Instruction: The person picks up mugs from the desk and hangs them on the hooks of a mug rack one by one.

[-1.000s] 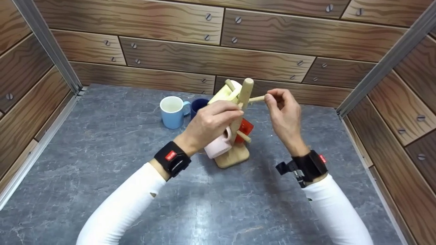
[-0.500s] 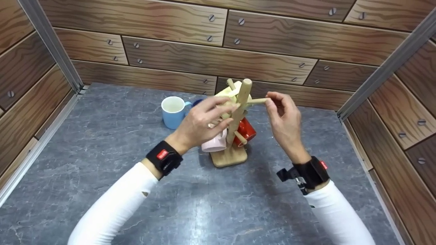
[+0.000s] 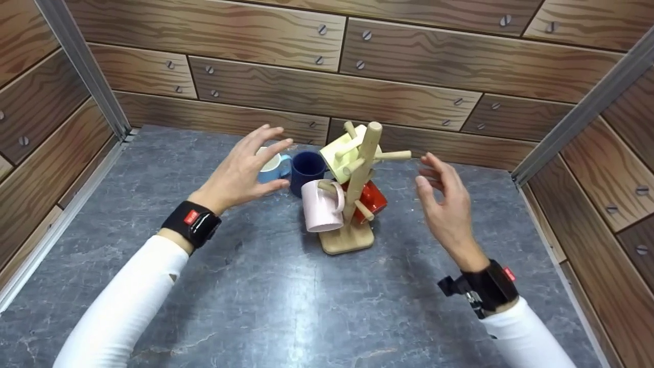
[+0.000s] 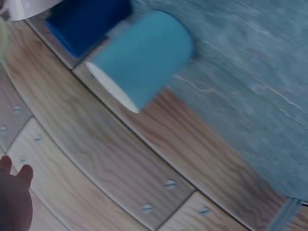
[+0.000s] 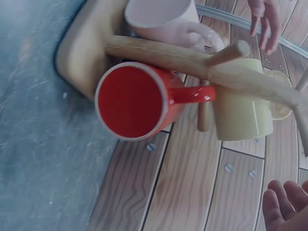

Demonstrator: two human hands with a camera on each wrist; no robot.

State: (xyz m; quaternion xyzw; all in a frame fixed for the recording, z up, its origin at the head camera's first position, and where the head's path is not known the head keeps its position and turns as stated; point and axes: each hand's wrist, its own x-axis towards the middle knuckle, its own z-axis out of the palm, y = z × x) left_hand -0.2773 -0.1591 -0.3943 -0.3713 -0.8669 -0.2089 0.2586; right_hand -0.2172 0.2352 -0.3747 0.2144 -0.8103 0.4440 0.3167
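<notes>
Three mugs (image 3: 323,206) on the wooden rack (image 3: 359,174), two beside — left hand (image 3: 242,168), right hand (image 3: 445,204) both spread.

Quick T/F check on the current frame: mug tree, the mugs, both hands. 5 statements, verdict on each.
1. The pink mug hangs on the wooden mug tree. True.
2. The right hand grips a peg of the tree. False: its fingers are spread and it is apart from the tree, holding nothing.
3. The red mug hangs by its handle on a peg. True.
4. The dark blue mug hangs on the tree. False: it stands on the grey table, beside the light blue mug.
5. The left hand holds the light blue mug. False: it is open with fingers spread, holding nothing.
</notes>
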